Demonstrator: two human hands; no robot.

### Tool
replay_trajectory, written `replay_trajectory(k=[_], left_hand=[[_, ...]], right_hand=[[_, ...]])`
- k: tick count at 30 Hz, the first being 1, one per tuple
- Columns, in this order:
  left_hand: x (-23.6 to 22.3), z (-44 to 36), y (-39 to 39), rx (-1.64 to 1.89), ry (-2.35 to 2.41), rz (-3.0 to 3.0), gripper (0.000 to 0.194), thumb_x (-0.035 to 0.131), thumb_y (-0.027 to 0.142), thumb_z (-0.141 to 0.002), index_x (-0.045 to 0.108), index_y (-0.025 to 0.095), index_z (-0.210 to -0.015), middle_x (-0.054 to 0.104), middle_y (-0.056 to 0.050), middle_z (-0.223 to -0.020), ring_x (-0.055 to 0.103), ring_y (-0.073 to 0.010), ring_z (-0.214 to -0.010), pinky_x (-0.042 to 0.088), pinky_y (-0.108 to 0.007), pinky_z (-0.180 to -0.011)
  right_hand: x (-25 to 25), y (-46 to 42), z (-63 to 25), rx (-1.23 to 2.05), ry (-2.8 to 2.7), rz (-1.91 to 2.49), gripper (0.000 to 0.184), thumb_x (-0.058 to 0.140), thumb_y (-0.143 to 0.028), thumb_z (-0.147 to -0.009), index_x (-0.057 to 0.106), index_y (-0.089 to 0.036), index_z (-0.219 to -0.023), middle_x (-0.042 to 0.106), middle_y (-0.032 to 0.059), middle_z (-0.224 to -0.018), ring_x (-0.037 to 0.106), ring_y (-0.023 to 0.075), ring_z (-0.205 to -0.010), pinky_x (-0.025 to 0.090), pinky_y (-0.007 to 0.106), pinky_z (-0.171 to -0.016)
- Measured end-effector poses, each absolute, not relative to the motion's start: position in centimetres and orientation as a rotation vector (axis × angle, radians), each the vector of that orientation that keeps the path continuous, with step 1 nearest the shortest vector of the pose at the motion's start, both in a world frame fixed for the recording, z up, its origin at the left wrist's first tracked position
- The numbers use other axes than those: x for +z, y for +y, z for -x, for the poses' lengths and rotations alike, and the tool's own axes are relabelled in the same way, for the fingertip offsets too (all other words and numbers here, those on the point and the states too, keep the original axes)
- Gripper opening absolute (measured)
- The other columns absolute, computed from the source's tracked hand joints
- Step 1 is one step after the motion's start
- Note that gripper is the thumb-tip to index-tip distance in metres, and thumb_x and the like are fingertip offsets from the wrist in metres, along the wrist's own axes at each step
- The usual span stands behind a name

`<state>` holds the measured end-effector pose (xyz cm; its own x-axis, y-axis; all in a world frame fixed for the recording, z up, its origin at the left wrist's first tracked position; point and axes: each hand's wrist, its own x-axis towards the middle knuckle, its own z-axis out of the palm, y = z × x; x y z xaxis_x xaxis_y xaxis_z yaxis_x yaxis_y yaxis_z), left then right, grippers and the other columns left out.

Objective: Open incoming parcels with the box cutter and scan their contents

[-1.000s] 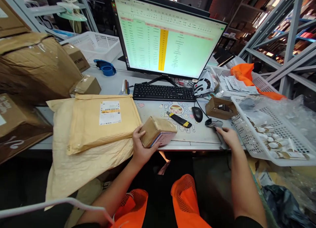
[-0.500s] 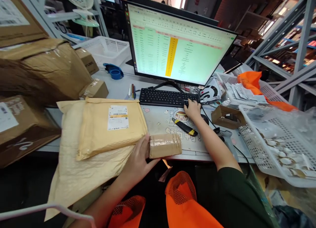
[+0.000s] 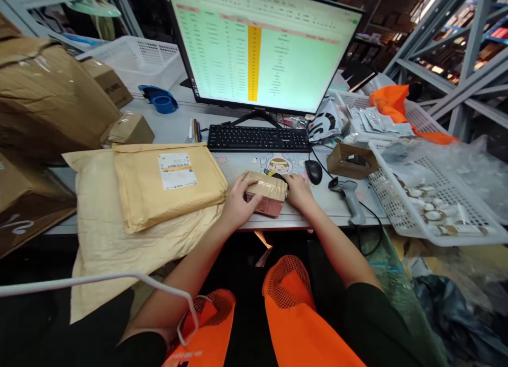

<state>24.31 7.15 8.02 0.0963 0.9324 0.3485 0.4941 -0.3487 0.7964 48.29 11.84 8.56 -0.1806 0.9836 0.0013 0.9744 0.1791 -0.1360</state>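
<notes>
A small brown parcel (image 3: 266, 189) wrapped in clear tape, with a pinkish lower face, lies at the desk's front edge on the printed desk mat (image 3: 254, 163). My left hand (image 3: 237, 202) grips its left end with the thumb on top. My right hand (image 3: 299, 192) is curled against its right end. Just behind the parcel, the tip of a yellow and black box cutter (image 3: 273, 174) shows; the rest is hidden by the parcel and my right hand.
Yellow padded envelopes (image 3: 170, 182) lie to the left, with brown cardboard boxes (image 3: 47, 99) beyond. Behind are a keyboard (image 3: 257, 138) and monitor (image 3: 257, 44). A mouse (image 3: 315, 171), barcode scanner (image 3: 351, 195), small open box (image 3: 351, 161) and white basket (image 3: 397, 218) sit to the right.
My right hand left the scanner, went to the keyboard, then came back to the parcel's right end. My left hand shifted the parcel further onto the mat, over the box cutter.
</notes>
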Motion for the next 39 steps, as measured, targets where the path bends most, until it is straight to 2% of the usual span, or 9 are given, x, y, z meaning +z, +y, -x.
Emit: replay_trajectory(k=[3,6,9,13,17,21,29,35,39], left_hand=[[7.9,-25.5,8.1,1.331,1.428,-1.895,0.031,0.064,0.038,-0.091,0.075,0.018,-0.112,0.054,-0.017,-0.15,0.055,-0.0332,-0.141,0.044,-0.052,-0.121],[8.3,-26.2,6.8,1.415,1.521,-2.085,0.026,0.055,0.029,-0.096,0.078,0.019,-0.103,0.054,-0.016,-0.149,0.048,-0.0342,-0.147,0.04,-0.054,-0.122],[8.3,-27.3,3.9,1.283,1.558,-2.335,0.031,0.049,0.027,-0.1,0.076,0.022,-0.116,0.062,-0.014,-0.145,0.042,-0.0353,-0.151,0.024,-0.063,-0.127],[7.9,-28.9,2.0,1.12,1.612,-2.408,0.055,0.068,0.046,-0.089,0.064,0.016,-0.135,0.056,-0.021,-0.151,0.035,-0.0448,-0.153,0.004,-0.076,-0.124],[8.5,-28.6,4.1,0.955,1.516,-2.467,0.053,0.071,0.034,-0.08,0.066,0.018,-0.13,0.061,-0.019,-0.146,0.041,-0.0412,-0.149,0.015,-0.07,-0.125],[9.9,-27.4,5.9,0.787,1.332,-2.575,0.064,0.07,0.03,-0.074,0.062,0.018,-0.136,0.058,-0.019,-0.148,0.046,-0.0406,-0.145,0.023,-0.069,-0.122],[10.3,-26.9,5.6,0.724,1.33,-2.599,0.078,0.066,0.039,-0.082,0.049,0.014,-0.154,0.05,-0.023,-0.157,0.041,-0.0433,-0.149,0.02,-0.069,-0.124],[10.4,-26.8,6.3,0.703,1.253,-2.621,0.067,0.063,0.042,-0.088,0.057,0.017,-0.15,0.055,-0.019,-0.154,0.042,-0.0424,-0.149,0.02,-0.072,-0.123],[11.0,-24.9,6.9,0.659,1.096,-2.616,0.064,0.063,0.041,-0.089,0.06,0.018,-0.148,0.054,-0.017,-0.156,0.04,-0.0408,-0.151,0.024,-0.07,-0.125]], right_hand=[[7.7,9.3,-49.5,0.087,-2.135,1.926,0.049,0.05,-0.023,-0.101,0.058,-0.012,-0.148,0.064,0.0221,-0.132,0.062,0.0331,-0.119,0.05,0.044,-0.103],[7.8,5.5,-52.1,0.043,-1.789,1.779,0.049,0.048,-0.026,-0.101,0.06,-0.009,-0.145,0.065,0.0208,-0.127,0.065,0.0303,-0.114,0.053,0.043,-0.102],[8.0,0.0,-54.0,0.043,-1.675,1.545,0.041,0.053,-0.034,-0.102,0.069,-0.017,-0.136,0.071,0.0129,-0.112,0.068,0.0267,-0.104,0.057,0.041,-0.097],[7.5,-5.4,-53.6,0.132,-1.823,1.351,0.037,0.065,-0.04,-0.101,0.073,-0.024,-0.134,0.073,0.0081,-0.106,0.072,0.0223,-0.095,0.06,0.035,-0.089],[6.8,-5.3,-52.2,0.133,-1.943,1.343,0.038,0.064,-0.041,-0.102,0.074,-0.023,-0.134,0.073,0.0088,-0.105,0.072,0.0212,-0.09,0.061,0.034,-0.085],[6.9,-3.4,-52.3,0.128,-2.006,1.378,0.039,0.062,-0.042,-0.102,0.074,-0.023,-0.134,0.073,0.0102,-0.104,0.071,0.0225,-0.092,0.061,0.037,-0.086],[6.3,-2.0,-52.3,0.09,-1.991,1.348,0.038,0.058,-0.043,-0.104,0.076,-0.023,-0.131,0.072,0.011,-0.103,0.069,0.0229,-0.092,0.06,0.038,-0.086],[4.9,-1.0,-53.2,0.067,-1.95,1.399,0.04,0.06,-0.048,-0.102,0.078,-0.024,-0.128,0.072,0.011,-0.103,0.069,0.0235,-0.093,0.059,0.039,-0.088],[3.6,-1.1,-56.7,-0.015,-1.625,1.589,0.047,0.057,-0.051,-0.102,0.078,-0.017,-0.127,0.071,0.0118,-0.096,0.069,0.0247,-0.085,0.06,0.04,-0.082]])
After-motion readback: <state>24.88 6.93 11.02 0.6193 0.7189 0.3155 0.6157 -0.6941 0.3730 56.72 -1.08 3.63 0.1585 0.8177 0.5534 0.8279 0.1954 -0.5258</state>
